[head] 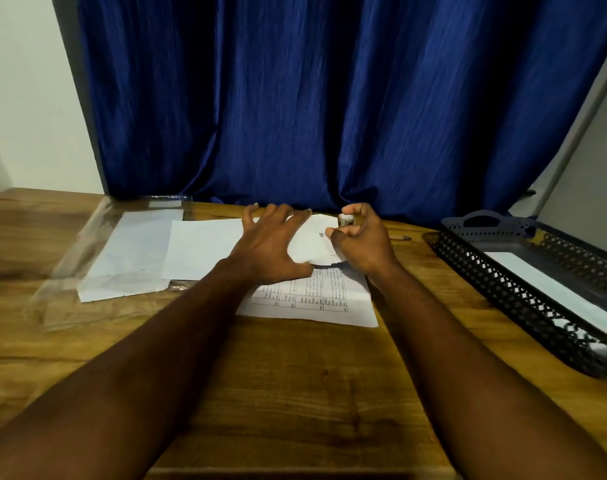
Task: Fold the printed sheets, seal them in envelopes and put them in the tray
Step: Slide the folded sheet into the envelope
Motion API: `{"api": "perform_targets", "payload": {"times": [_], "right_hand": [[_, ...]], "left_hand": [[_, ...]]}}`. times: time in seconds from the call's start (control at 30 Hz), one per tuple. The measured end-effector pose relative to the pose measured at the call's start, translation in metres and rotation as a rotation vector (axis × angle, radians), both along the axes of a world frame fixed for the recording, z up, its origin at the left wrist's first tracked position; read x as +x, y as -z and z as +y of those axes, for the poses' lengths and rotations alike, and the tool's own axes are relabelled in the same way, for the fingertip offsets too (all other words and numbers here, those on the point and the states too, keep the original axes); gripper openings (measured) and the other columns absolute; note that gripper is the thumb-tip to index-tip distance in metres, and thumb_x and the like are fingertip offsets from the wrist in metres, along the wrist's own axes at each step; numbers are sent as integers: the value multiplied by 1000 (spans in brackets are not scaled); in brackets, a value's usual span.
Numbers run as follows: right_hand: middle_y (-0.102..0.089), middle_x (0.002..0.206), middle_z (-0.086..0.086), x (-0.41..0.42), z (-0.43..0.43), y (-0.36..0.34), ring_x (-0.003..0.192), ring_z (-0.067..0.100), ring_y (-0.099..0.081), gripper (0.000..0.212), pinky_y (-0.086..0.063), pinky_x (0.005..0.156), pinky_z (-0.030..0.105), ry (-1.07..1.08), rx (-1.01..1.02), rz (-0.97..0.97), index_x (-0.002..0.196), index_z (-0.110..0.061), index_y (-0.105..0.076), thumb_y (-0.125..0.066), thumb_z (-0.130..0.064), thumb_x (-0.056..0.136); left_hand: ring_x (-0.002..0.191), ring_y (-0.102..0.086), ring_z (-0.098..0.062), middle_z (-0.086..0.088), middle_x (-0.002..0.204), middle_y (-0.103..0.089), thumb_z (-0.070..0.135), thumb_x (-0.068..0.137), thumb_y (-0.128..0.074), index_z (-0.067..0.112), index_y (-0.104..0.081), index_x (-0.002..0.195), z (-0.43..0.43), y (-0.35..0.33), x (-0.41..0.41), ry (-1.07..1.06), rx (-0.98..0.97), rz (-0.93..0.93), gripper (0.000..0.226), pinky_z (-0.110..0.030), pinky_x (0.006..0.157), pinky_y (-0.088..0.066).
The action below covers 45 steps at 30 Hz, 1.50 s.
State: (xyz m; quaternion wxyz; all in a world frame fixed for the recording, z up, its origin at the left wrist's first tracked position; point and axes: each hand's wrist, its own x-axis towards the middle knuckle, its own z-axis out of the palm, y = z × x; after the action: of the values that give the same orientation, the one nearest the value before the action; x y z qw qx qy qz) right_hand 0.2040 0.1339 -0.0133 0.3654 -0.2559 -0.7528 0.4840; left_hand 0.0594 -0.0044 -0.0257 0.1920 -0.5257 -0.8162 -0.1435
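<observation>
Two bare hands reach to the far middle of the wooden counter (pixel 295 393), both on a white envelope (pixel 307 245) that lies partly over a printed sheet (pixel 312 299) bearing a ruled table of small text. The left hand (pixel 271 247) lies flat on the envelope's left part, its grip spread wide, fingers straight and fanned, thumb along the near edge. The right hand (pixel 361 242) has its grip curled: thumb and forefinger pinch a small pale cylinder (pixel 346 220) held upright above the envelope's far right corner, while the lower fingers curl against the envelope's right end; whether they hold its flap I cannot tell. Left of the envelope lies a blank white sheet (pixel 201 249), overlapping a further white stack (pixel 129 258) that rests on a clear plastic sleeve (pixel 66 271). At the right edge of the counter stands a black perforated tray (pixel 496 289) with one long white envelope (pixel 551 289) lying inside it. A small thin metal object (pixel 403 237) lies between the right hand and the tray. A blue curtain (pixel 330 98) hangs behind
</observation>
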Motion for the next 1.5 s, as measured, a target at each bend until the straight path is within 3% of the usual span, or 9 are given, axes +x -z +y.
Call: {"api": "perform_targets", "payload": {"times": [0.13, 0.3, 0.63, 0.8, 0.9, 1.13, 1.2, 1.33, 1.5], "right_hand": [[-72, 110, 2, -1, 0, -6, 91, 18, -74, 48, -64, 66, 34, -106, -4, -94, 134, -30, -53, -73, -9, 97], [-72, 111, 1, 2, 16, -5, 100, 17, -70, 40, -59, 79, 28, 132, -22, 32, 122, -26, -58, -80, -15, 91], [-59, 106, -1, 0, 7, -5, 82, 10, -63, 52, -48, 42, 14, -78, -229, -111, 139, -17, -48, -75, -7, 96], [-65, 128, 3, -1, 12, -1, 95, 17, -71, 64, -59, 64, 26, -39, -179, -179, 139, -27, -53, -87, -21, 86], [-72, 121, 6, -2, 18, 5, 100, 21, -74, 63, -64, 77, 33, 5, -139, -169, 128, -27, -58, -95, -22, 77], [-69, 102, -3, 2, 15, 11, 88, 15, -67, 50, -44, 59, 22, 89, 144, -285, 119, -27, -59, -91, -20, 81], [-69, 113, -3, 0, 15, 11, 89, 14, -67, 45, -43, 58, 21, 120, 162, -301, 119, -29, -60, -88, -21, 85], [-72, 100, -4, -2, 16, 7, 81, 9, -68, 31, -49, 54, 16, 71, 29, -221, 126, -28, -60, -73, -22, 99], [-79, 103, 6, -7, 18, 14, 93, 20, -75, 45, -64, 85, 39, -102, -7, -245, 130, -35, -55, -74, -12, 97]], "left_hand": [[149, -31, -21, 3, 160, -38, 81, 72, -61, 36, -27, 162, 1, 1, 1, 10, 5, -17, 106, -62, 125, -6], [149, -30, -21, 3, 161, -37, 83, 74, -62, 37, -25, 163, 3, 3, -3, 7, 12, -15, 106, -62, 124, -4], [147, -31, -21, 3, 160, -38, 80, 75, -63, 36, -24, 163, 1, 1, 2, 16, 30, -19, 106, -60, 123, -5], [152, -26, -23, 2, 165, -31, 81, 77, -62, 38, -18, 164, 1, 0, 5, 14, -16, -34, 107, -63, 124, -1], [159, -13, -28, 1, 174, -14, 86, 81, -57, 41, -12, 165, 2, 3, 4, 61, -77, -96, 106, -66, 124, 0], [163, -1, -19, 12, 176, -4, 87, 93, -20, 51, -19, 163, 0, 6, 17, 54, -373, -359, 79, -57, 126, 4], [163, -1, -18, 13, 176, -6, 76, 102, -19, 50, -22, 163, 1, 5, 19, 46, -364, -370, 67, -54, 127, 4], [162, -4, -19, 12, 175, -11, 63, 109, -25, 49, -26, 162, 3, 6, 18, 43, -351, -359, 55, -54, 127, 1], [161, -13, -20, 10, 174, -20, 61, 108, -35, 40, -35, 162, 3, 6, 19, 34, -295, -365, 57, -54, 127, -6]]}}
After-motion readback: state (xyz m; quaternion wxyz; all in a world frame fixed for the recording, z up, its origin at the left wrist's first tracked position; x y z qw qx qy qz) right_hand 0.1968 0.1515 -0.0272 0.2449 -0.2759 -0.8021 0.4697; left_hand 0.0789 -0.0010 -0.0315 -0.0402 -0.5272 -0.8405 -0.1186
